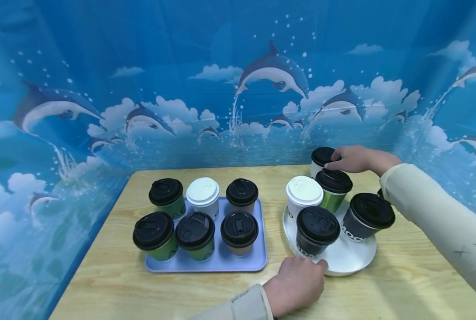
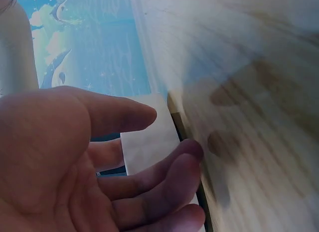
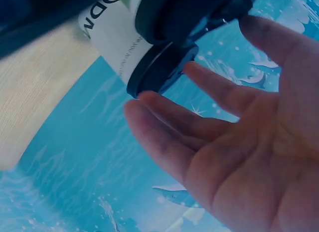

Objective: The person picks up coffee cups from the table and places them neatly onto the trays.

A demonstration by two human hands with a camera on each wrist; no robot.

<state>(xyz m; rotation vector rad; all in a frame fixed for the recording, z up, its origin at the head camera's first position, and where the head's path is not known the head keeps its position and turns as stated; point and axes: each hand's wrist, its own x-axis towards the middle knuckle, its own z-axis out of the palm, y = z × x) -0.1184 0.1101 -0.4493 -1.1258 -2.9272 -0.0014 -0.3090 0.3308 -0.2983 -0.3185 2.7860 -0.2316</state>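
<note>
My right hand reaches over the far right of the table with its fingers spread. Its fingertips are right at the black lid of a white paper coffee cup. In the right wrist view the palm shows bare, beside that white cup. Just under the hand is a green cup with a black lid. My left hand is low over the table at the front rim of a round white plate. Its fingers are loosely bent with nothing between them in the left wrist view, near the wooden tabletop.
On the plate stand a white-lidded cup, a black cup and a dark grey cup. To the left, a lavender tray carries several lidded cups in two rows. A blue dolphin-print curtain hangs behind the table.
</note>
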